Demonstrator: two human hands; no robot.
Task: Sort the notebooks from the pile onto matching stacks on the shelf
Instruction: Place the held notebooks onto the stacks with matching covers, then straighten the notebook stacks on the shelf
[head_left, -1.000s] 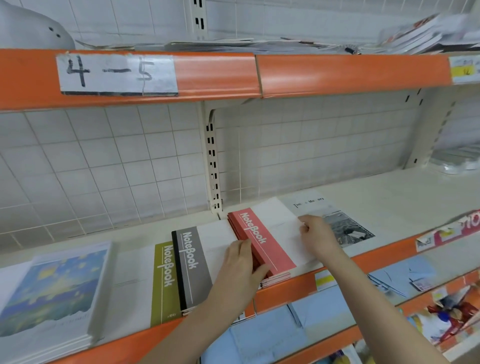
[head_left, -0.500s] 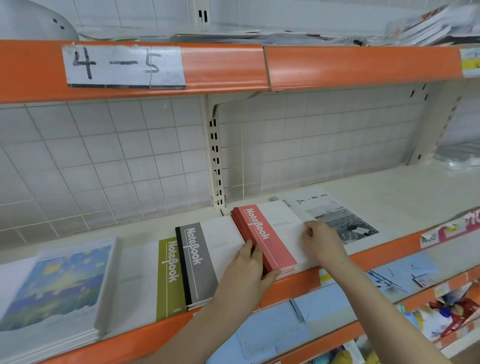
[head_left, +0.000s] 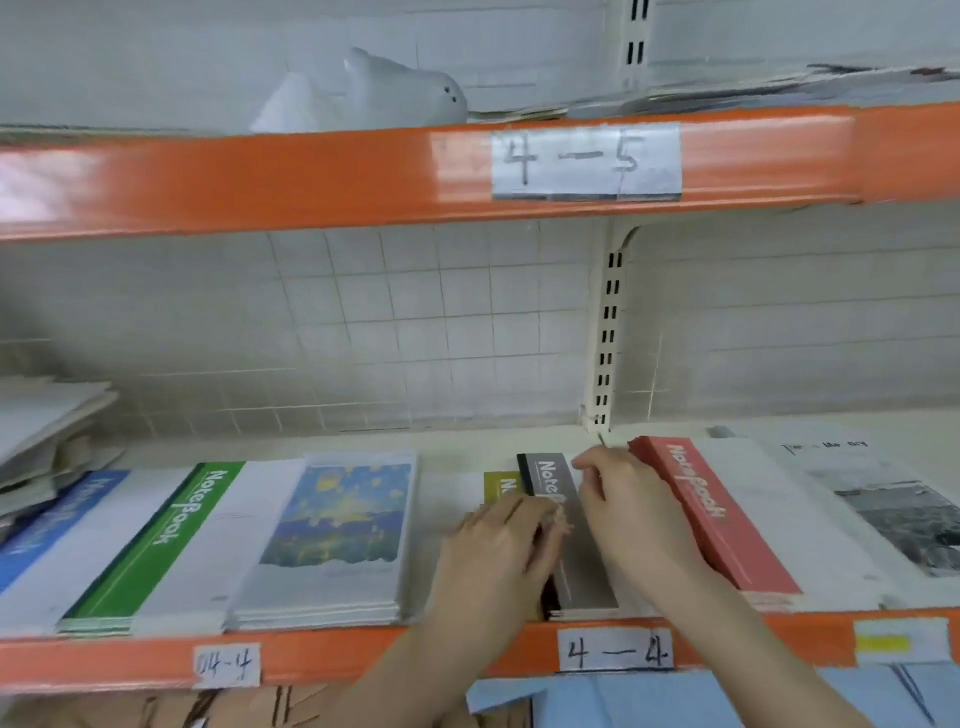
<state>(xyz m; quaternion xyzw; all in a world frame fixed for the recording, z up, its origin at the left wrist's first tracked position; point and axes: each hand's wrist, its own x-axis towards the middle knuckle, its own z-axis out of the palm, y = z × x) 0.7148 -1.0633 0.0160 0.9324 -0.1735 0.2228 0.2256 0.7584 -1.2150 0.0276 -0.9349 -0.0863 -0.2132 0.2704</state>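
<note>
Head view, left fingers: loosely curled, tips resting on grey notebook stack.
Right fingers: bent, touching same stack's right half; grip unclear.
Left hand: over olive stack.
Right hand: beside red stack.
Shelf: stacks in row along orange front edge.

Stationery shop: labelled shelves of notebooks.
</note>
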